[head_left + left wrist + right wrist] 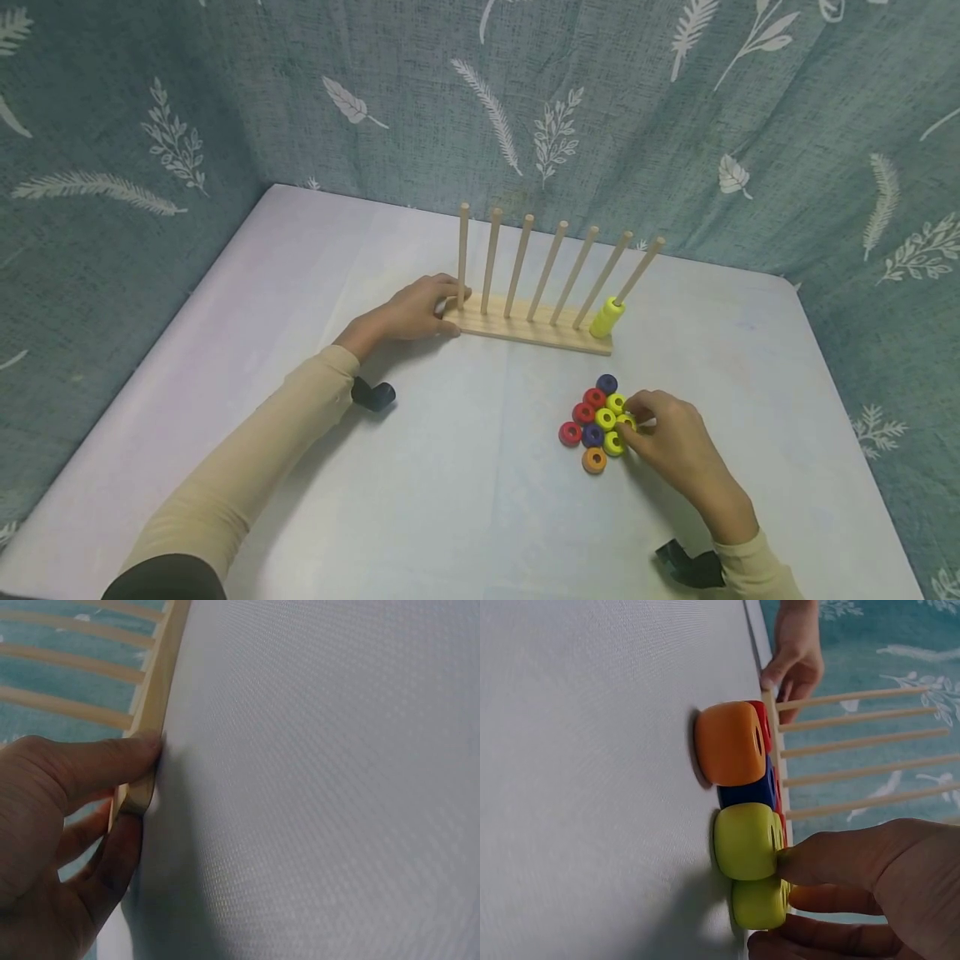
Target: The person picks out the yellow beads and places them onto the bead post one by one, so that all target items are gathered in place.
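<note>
**Wood, paint and cloth**

The peg rack [525, 329] is pale, unpainted wood, smooth and matt, its dowels [550, 268] the same. The rings [594, 421] look like painted wood with a soft satin sheen; the orange ring [730, 742] shows a smooth, even coat. The table cover [337, 780] is white, matt, finely woven. The backdrop [225, 92] is printed cloth, softly creased.

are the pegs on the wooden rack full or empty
Nearly all empty. Of the seven pegs on the wooden rack, only the rightmost carries yellow rings at its foot; the other six are bare.
</note>
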`<state>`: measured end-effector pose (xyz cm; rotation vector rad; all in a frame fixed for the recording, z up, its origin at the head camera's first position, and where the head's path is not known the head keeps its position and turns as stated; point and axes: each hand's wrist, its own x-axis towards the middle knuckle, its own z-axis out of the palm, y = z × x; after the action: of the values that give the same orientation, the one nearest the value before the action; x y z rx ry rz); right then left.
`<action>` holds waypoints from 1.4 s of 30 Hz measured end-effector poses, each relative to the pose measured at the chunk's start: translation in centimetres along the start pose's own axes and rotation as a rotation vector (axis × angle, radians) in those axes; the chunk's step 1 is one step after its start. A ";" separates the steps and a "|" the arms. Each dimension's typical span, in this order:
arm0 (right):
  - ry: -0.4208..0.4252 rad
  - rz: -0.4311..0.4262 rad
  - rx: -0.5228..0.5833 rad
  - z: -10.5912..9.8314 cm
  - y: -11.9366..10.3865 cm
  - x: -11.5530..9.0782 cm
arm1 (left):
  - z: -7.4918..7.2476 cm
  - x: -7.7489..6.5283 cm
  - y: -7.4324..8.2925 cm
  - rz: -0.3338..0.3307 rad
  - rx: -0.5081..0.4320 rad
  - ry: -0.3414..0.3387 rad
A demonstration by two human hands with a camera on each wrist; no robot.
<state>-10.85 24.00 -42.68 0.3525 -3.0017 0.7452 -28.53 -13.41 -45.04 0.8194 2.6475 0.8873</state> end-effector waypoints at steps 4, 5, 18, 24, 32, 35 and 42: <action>-0.009 0.004 0.019 0.1 0.0 0.1 | 0.0 0.0 -0.1 -0.001 -0.006 -0.002; -0.011 0.004 0.020 0.1 0.0 0.1 | 0.0 0.0 -0.1 -0.002 -0.006 -0.003; -0.010 0.003 -0.003 -0.1 0.1 -0.3 | 0.0 0.0 -0.1 0.001 -0.003 -0.007; 0.002 -0.010 -0.032 -0.2 0.1 -0.5 | 0.0 0.0 0.0 -0.016 0.008 -0.006; 0.036 -0.019 -0.047 -0.1 0.4 -0.5 | 0.0 0.0 -0.2 0.001 0.003 -0.002; 0.036 -0.012 -0.050 -0.1 0.5 -0.6 | 0.0 0.0 -0.2 0.001 0.003 0.000; 0.024 0.023 -0.042 -0.3 0.4 -0.9 | 0.1 0.0 -0.2 -0.001 -0.003 0.003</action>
<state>-10.07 24.66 -42.70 0.3067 -2.9987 0.6825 -28.55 -13.52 -45.18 0.8165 2.6480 0.8925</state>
